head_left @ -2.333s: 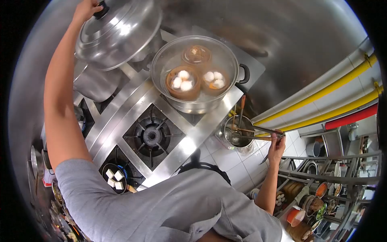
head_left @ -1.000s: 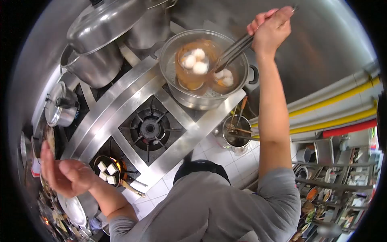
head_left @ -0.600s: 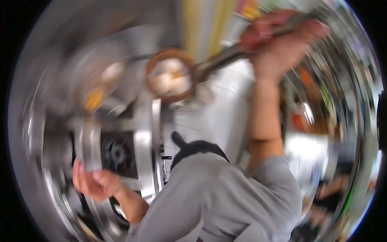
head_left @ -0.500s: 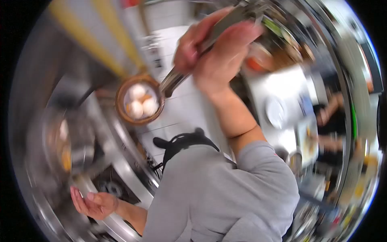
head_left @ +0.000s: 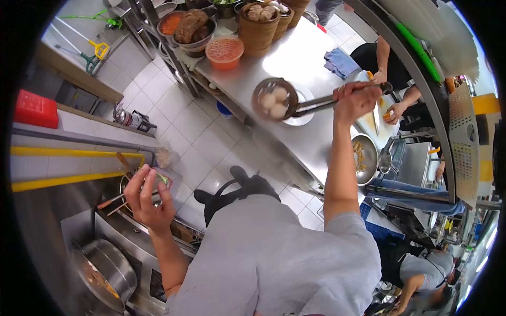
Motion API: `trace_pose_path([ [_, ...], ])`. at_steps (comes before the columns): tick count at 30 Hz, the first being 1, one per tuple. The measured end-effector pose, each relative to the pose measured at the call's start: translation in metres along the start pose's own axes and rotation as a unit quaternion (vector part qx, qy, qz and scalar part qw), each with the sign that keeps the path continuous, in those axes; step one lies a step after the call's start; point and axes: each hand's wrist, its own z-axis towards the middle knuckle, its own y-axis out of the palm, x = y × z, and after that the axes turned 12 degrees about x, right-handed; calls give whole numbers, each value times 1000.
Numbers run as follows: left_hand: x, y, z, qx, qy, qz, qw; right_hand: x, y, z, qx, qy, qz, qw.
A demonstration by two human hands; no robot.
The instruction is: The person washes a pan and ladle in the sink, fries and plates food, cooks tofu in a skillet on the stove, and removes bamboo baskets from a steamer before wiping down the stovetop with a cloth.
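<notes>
My right hand [head_left: 357, 102] is closed around long metal tongs [head_left: 320, 100] over the steel table. Their far end meets the rim of a small round basket [head_left: 291, 110], slightly blurred, with several pale round pieces [head_left: 275, 100] in it. The basket hangs above the near side of a white plate [head_left: 301, 119]. On the left my left hand [head_left: 151, 203] is raised with its fingers apart and nothing in it. Behind it, partly hidden, stands a pot [head_left: 125, 185] with wooden-handled tools.
Bamboo steamers [head_left: 258, 32], a lidded orange tub [head_left: 225, 51] and a bowl of browned food [head_left: 362, 152] stand on the steel table [head_left: 258, 71]. A large steel pan [head_left: 108, 271] is at lower left. Across the table, another person's hands [head_left: 392, 111] work at a cutting board [head_left: 369, 122].
The basket has swung from the stove side on the left to above the table on the right, in my right hand's tongs. My left hand has risen.
</notes>
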Motion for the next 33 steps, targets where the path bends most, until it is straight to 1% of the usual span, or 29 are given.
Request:
trace_pose_path([
  [2, 5, 12, -2, -13, 5, -18, 1000, 45, 2, 42, 31, -71, 2, 997],
  [3, 8, 14, -4, -31, 6, -17, 999, 44, 12, 50, 42, -93, -30, 994],
  [4, 9, 13, -7, -54, 7, -15, 998, 56, 14, 65, 55, -62, -22, 996],
  [6, 8, 7, -17, -63, -6, -8, 998, 64, 17, 79, 56, -56, -27, 996],
  [7, 7, 2, -23, -73, -32, 17, 997, 71, 15, 85, 54, -53, -29, 997],
  [9, 6, -6, -36, -82, -83, 54, 992, 85, 6, 94, 74, -91, -71, 991],
  [10, 6, -9, -42, -87, -87, 57, 991, 89, -1, 94, 71, -86, -75, 991],
  [12, 6, -14, -55, -86, -143, 82, 983, 91, -13, 89, 93, -100, -29, 990],
  [14, 4, -19, -63, -96, -157, 96, 978, 72, -24, 68, 88, -47, -90, 991],
  [15, 3, -21, -65, -103, -162, 95, 977, 77, -35, 67, 76, -34, -78, 994],
  [16, 2, -23, -67, -106, -167, 97, 975, 87, -43, 62, 101, -56, -86, 990],
  [17, 0, -24, -66, -101, -164, 102, 976, 99, -64, 62, 22, -62, -42, 997],
  [19, -5, -35, -71, -81, -204, 103, 970, 110, -61, 50, -12, -85, -100, 991],
  [20, -9, -40, -77, -66, -196, 109, 972, 104, -55, 45, -26, -96, -136, 986],
  [21, -11, -47, -80, -66, -197, 108, 972, 95, -45, 40, -44, -102, -161, 981],
  [23, -15, -62, -89, -25, -206, 83, 975, 66, -11, 17, -74, -100, -182, 975],
  [24, -25, -72, -97, -2, -211, 59, 976, 49, 17, -7, -100, -88, -176, 975],
  [26, -46, -87, -107, 28, -191, 72, 979, 20, 69, -66, -152, -68, -154, 974],
  [28, -73, -110, -119, 60, -201, 44, 977, -13, 118, -129, -199, -59, -117, 971],
  [29, -85, -127, -129, 72, -208, 52, 974, -28, 143, -162, -229, -58, -97, 967],
  [30, -63, -136, -122, 90, -202, 78, 972, -41, 163, -177, -264, -39, -66, 961],
  [31, -68, -151, -126, 110, -214, 88, 967, -54, 191, -213, -304, -14, -40, 952],
  [32, -76, -171, -137, 139, -227, 98, 959, -74, 220, -257, -344, 26, 2, 939],
  [33, -82, -197, -146, 168, -225, 134, 950, -98, 247, -319, -362, 99, 71, 924],
])
